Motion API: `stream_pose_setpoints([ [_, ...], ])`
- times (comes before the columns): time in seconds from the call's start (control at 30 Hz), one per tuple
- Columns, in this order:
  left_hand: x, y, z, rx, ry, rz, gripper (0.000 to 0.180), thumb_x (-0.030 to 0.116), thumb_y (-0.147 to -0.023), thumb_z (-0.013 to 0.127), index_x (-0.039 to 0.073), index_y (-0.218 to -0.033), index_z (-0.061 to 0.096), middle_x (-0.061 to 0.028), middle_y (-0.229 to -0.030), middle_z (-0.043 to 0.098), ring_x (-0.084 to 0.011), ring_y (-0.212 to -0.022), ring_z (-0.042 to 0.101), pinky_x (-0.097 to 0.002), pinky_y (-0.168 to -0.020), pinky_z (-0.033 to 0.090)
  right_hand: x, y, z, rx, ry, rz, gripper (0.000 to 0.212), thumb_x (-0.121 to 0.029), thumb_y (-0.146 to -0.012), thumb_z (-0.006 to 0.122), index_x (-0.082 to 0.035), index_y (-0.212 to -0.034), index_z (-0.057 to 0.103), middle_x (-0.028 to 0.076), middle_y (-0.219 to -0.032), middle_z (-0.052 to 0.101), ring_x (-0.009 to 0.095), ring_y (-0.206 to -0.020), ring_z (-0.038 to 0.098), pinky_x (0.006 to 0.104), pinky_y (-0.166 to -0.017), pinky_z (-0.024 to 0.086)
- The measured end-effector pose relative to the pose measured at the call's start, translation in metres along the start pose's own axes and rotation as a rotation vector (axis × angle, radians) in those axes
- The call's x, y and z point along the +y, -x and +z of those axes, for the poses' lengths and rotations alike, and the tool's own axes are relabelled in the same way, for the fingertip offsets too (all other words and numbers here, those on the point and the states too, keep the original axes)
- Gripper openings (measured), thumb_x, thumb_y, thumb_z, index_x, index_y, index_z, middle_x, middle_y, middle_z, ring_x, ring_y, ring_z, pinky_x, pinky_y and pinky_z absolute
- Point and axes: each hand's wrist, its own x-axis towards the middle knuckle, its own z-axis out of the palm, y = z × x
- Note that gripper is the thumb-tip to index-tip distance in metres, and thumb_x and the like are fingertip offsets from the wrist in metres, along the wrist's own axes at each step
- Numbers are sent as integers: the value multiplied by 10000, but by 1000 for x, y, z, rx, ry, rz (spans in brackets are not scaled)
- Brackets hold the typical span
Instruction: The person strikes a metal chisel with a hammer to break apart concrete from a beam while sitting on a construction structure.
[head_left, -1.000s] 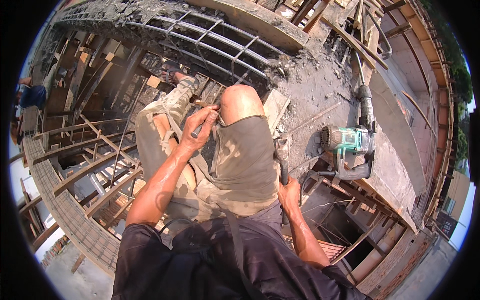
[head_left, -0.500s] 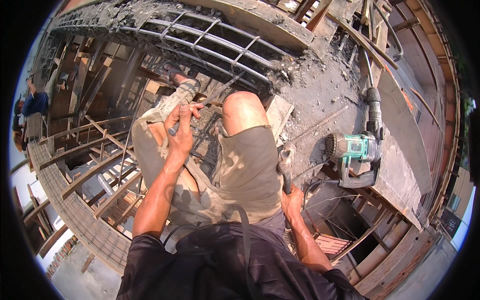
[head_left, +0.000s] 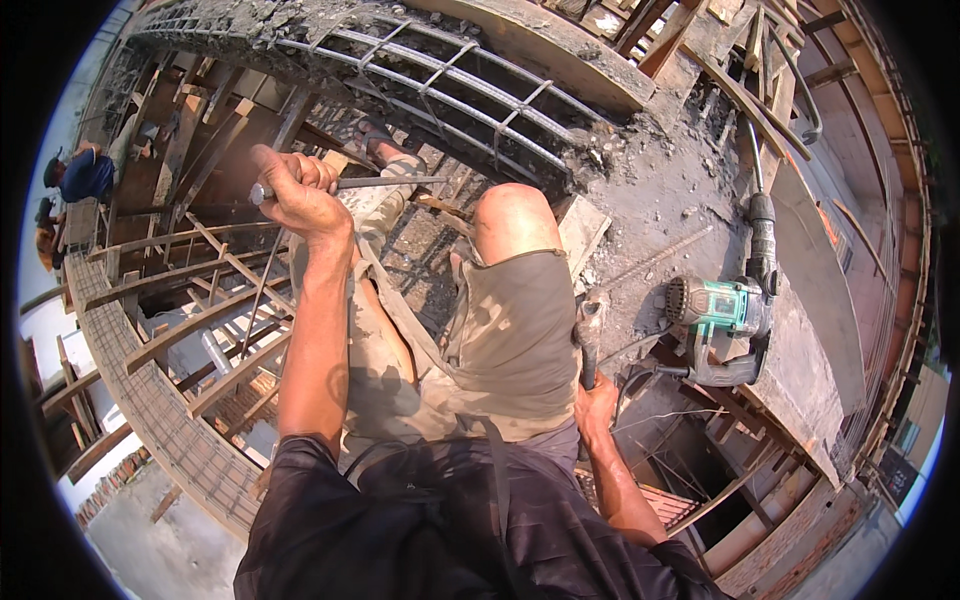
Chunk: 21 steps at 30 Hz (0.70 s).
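Observation:
My left hand (head_left: 305, 195) is wrapped round a long steel chisel (head_left: 390, 182), raised over my left thigh. The chisel lies nearly level, its blunt end by my thumb and its slimmer end toward my knees. Beside my right thigh, my right hand (head_left: 597, 402) closes on the dark handle of a hammer (head_left: 591, 318). The hammer's dusty head points away from me, close to the rough concrete (head_left: 650, 215). Exposed rebar (head_left: 445, 75) runs along a broken-out beam beyond my knees.
A green demolition hammer (head_left: 725, 305) lies on the slab to my right, its bit pointing away. Timber props and planks (head_left: 235, 330) cross an open drop at left. Another gap (head_left: 690, 440) lies below right. Two people (head_left: 85, 178) are at far left.
My left hand has risen to the left, turning the chisel from a slant to nearly level. My right hand still holds the hammer beside my thigh. The whole view has shifted slightly.

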Motion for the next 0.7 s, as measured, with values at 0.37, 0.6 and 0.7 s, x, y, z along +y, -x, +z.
stream_pose_setpoints([
  [0.37,-140,33,-12,86,275,-119,537,405,-1007,488,122,-596,291,22,-512,263,-112,-441,263,-311,-467,311,-6,3,0,41,12,-11,441,-375,-793,743,43,-767,605,40,-555,503,85,-593,416,334,-532,415],
  [0.6,-151,20,-72,324,26,-525,532,449,-912,627,104,-585,387,-10,-476,357,-143,-380,366,-336,-362,306,-2,7,1,43,116,11,472,-407,-787,726,49,-772,606,62,-546,490,108,-572,424,355,-534,416],
  [0.7,-137,46,-64,359,-176,-591,522,436,-902,650,106,-581,403,4,-490,381,-137,-388,378,-331,-375,328,-8,5,0,52,131,-29,441,-378,-798,721,53,-812,629,82,-554,517,111,-575,438,356,-549,430],
])
